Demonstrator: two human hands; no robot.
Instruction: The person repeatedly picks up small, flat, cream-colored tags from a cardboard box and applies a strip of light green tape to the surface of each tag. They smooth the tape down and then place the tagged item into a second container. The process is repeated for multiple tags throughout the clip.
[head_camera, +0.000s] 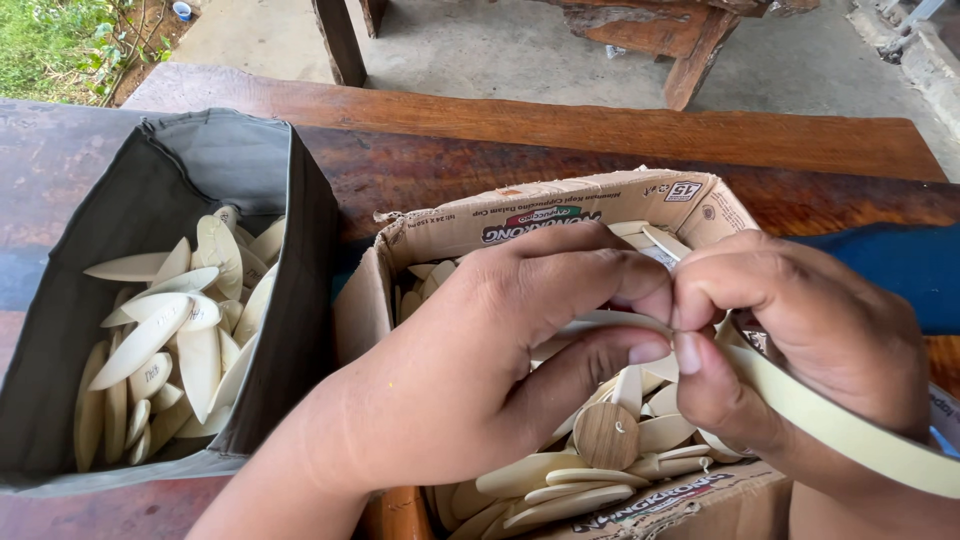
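Head view: left hand (480, 350) and right hand (800, 340) meet over the carton (560, 205), fingertips of both pinched together on a thin pale strip (850, 430) that runs off to the near right; a round wood disc (606, 436) sits just under them. Progress, judging by the piles: grey bin (230, 160) at left about half full of pale slats (180, 330), carton still loaded. Count: two containers, one strip, one disc, slats too many to count.

cardboard box (560, 205): contents mostly hidden behind hands | pale strip (850, 430): cut off right | fabric bin (60, 300): cut off left
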